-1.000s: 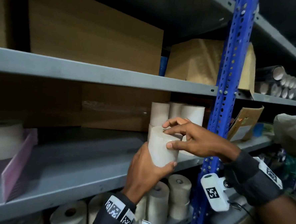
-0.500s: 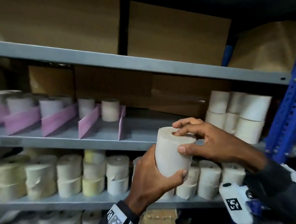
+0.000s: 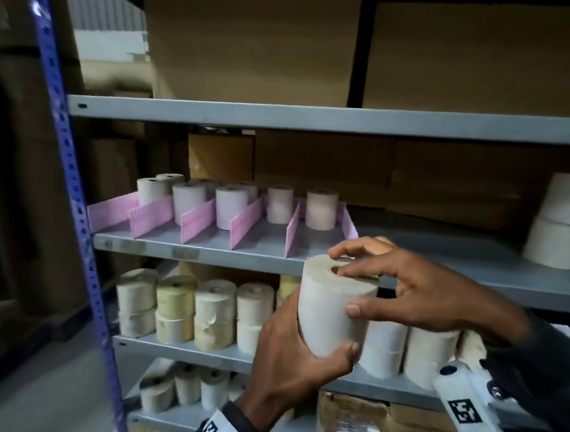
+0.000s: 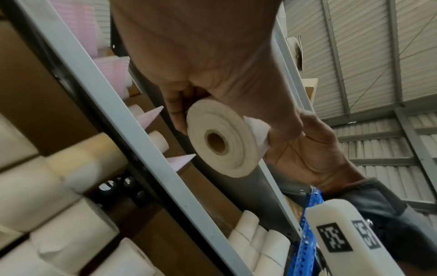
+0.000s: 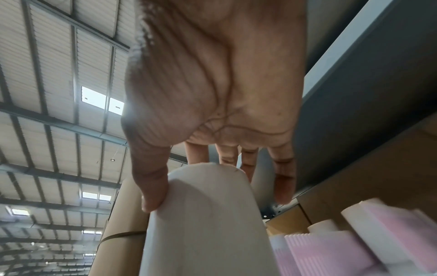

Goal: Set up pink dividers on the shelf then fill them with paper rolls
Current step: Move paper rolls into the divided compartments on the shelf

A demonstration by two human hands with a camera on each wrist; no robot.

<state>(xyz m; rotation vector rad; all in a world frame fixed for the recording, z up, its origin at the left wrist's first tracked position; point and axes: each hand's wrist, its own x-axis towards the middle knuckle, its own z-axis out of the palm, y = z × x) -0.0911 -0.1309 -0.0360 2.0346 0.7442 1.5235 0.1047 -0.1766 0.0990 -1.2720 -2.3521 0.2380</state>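
An off-white paper roll (image 3: 333, 305) (image 4: 224, 138) (image 5: 208, 220) stands upright in both hands, in front of the grey shelf (image 3: 261, 256) and just right of the dividers. My left hand (image 3: 288, 359) grips it from below and behind. My right hand (image 3: 402, 289) holds its top, thumb on the side, fingertips on the upper face by the core hole. Several pink dividers (image 3: 245, 218) stand in a row on the shelf, with paper rolls (image 3: 321, 208) at the back of the lanes between them.
A stack of rolls (image 3: 559, 232) sits at the shelf's right end. The shelf below holds stacked cream and yellowish rolls (image 3: 178, 306). A blue upright post (image 3: 69, 176) borders the rack on the left. Cardboard boxes (image 3: 247, 43) fill the shelf above.
The view has swung left, bringing the divider row and blue left post into sight. Both hands keep their hold on the roll, carried leftward toward the dividers.
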